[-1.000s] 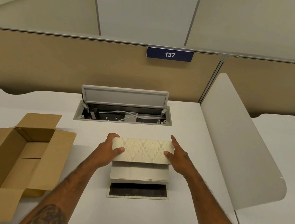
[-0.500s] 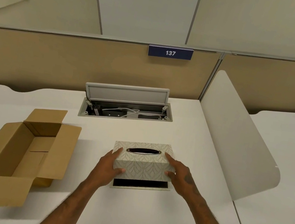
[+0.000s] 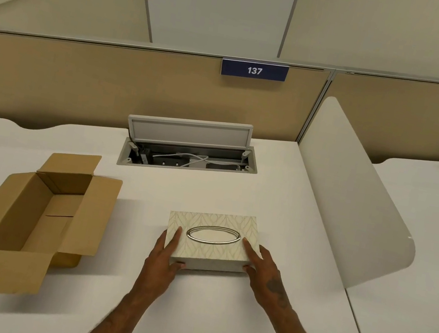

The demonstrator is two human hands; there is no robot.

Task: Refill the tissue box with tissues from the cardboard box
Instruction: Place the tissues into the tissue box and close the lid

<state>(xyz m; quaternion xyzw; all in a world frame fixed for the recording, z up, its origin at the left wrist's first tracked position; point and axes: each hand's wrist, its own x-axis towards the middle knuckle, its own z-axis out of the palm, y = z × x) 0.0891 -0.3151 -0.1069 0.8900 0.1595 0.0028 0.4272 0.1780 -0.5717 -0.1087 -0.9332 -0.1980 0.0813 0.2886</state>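
The cream tissue box (image 3: 211, 253), patterned with leaves and fitted with a silver oval ring in its top, sits flat on the white desk (image 3: 213, 326). My left hand (image 3: 164, 256) grips its left end, thumb on the front face. At the right end rests my right hand (image 3: 261, 270), forefinger laid along the top. No tissue shows through the oval. The brown cardboard box (image 3: 35, 222) lies open at the left, its inside bare as far as I see.
An open cable hatch (image 3: 189, 149) with wires sits in the desk behind the tissue box. A white curved divider (image 3: 352, 204) stands at the right, with a second desk beyond it. A tan partition (image 3: 109, 88) with the sign 137 closes off the back.
The patterned cover, held tilted above a white tissue stack and a dark base, came down over them. The base and the stack are now hidden and the box sits closed on the desk.
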